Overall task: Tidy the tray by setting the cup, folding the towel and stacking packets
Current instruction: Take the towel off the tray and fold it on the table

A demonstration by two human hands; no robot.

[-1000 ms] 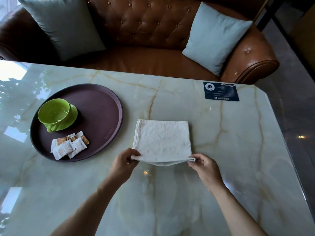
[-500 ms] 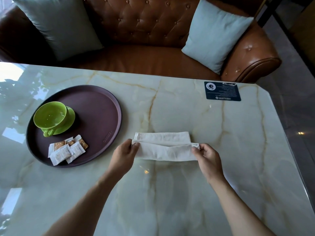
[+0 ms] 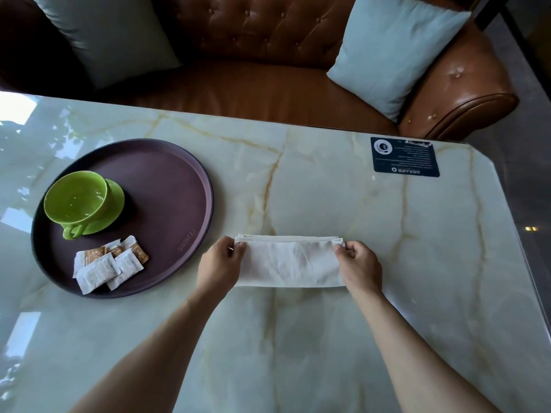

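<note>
a round dark tray (image 3: 167, 186) is shown on the left of a marble table (image 3: 328, 198). within the tray, a green cup (image 3: 76, 199) is seated upright on a green saucer (image 3: 114, 204) in the far left part, its handle turned toward the viewer; nothing is seen inside the cup. a loose cluster of packets (image 3: 108, 263), white and orange-brown, is laid overlapping in the near part of the tray, close to the cup but apart from it. a white towel (image 3: 290, 260), folded into a narrow band, is laid flat on the table to the right of the tray, clear of its rim. its left end is pinched by the left hand (image 3: 219, 263) and its right end by the right hand (image 3: 359, 265), the two hands being held apart. a dark printed card (image 3: 404, 156) is seen near the far right corner. behind the table, a brown leather sofa (image 3: 268, 40) with two pale cushions (image 3: 393, 52) is visible.
</note>
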